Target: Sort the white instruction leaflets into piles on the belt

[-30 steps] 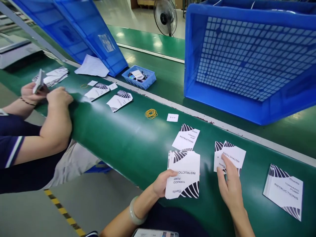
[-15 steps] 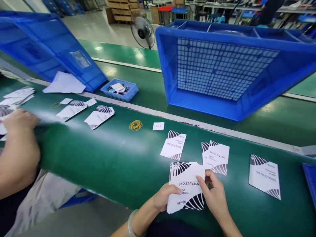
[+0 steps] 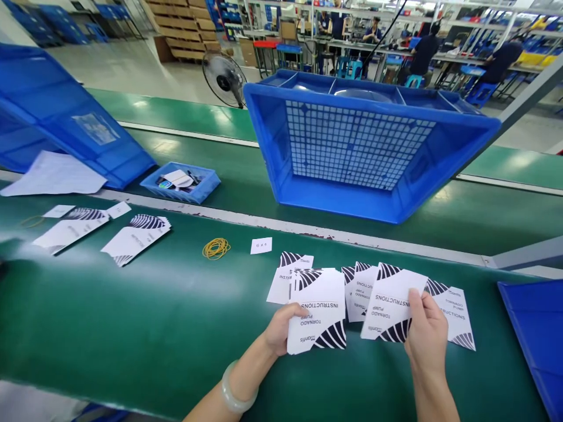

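Note:
My left hand (image 3: pixel 278 329) grips a stack of white instruction leaflets (image 3: pixel 317 310) with black striped corners, held just above the green belt (image 3: pixel 167 316). My right hand (image 3: pixel 426 335) pinches a single leaflet (image 3: pixel 390 305) lifted off to the right of that stack. Beneath and behind them lie three small leaflet piles on the belt: one at the left (image 3: pixel 281 278), one in the middle (image 3: pixel 358 290) and one at the right (image 3: pixel 455 316), partly covered by the held papers.
A tilted blue crate (image 3: pixel 369 146) stands behind the belt. Yellow rubber bands (image 3: pixel 216 248) and a small paper slip (image 3: pixel 261 245) lie mid-belt. More leaflet piles (image 3: pixel 134 237) sit left, near a small blue tray (image 3: pixel 180 183). A blue bin edge (image 3: pixel 534 328) is at right.
My right hand has pulled one leaflet off the held stack and carried it to the right. The view has turned right, and the neighbouring person's arms have left the picture.

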Demonstrator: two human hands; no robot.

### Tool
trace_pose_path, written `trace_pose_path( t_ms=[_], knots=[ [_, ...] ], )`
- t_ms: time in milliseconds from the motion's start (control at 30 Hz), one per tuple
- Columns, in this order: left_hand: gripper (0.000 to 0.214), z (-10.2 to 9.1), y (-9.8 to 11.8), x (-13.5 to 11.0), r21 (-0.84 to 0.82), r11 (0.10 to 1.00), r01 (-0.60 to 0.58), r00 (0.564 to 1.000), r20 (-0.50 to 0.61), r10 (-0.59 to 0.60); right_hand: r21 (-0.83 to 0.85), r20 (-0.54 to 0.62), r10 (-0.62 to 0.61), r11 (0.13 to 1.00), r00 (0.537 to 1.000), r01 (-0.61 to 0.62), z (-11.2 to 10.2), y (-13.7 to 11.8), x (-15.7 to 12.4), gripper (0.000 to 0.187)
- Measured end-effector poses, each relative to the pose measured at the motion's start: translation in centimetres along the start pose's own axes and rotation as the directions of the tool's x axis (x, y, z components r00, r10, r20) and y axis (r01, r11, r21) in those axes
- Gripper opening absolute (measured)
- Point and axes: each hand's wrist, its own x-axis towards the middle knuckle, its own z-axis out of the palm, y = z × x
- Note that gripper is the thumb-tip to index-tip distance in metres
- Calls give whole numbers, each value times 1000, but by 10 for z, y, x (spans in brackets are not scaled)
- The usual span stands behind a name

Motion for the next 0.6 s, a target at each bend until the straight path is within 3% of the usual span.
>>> trace_pose_path(
  t_ms=[67, 133, 300, 400, 500, 533, 600],
  knots=[
    [60, -6, 2, 1, -20, 1000, -12, 1000, -3, 12, -7, -26, 32, 999, 999, -33, -3, 9, 14, 34],
    [63, -10, 2, 1, -52, 998, -22, 999, 24, 24, -116, -29, -2, 993, 1000, -2, -5, 20, 27, 37],
    [64, -12, -8, 2, -102, 995, -4, 996, 93, 14, -544, -63, -302, 809, 951, 221, -8, 37, 37, 54],
    [58, -8, -17, 5, -96, 994, 60, 993, 109, -49, -501, 150, -240, 818, 959, 283, 0, 34, 21, 36],
    [49, -2, -26, 6, -88, 992, 94, 990, 115, -84, -395, 482, -157, 839, 862, 374, 18, 32, -2, 24],
    [47, 0, -28, 6, -83, 992, 92, 990, 117, -82, -395, 538, -135, 832, 832, 390, 24, 33, -9, 21],
    [44, 4, -31, 6, -67, 994, 84, 990, 117, -76, -431, 559, -104, 811, 822, 395, 33, 37, -20, 19]
  ],
)
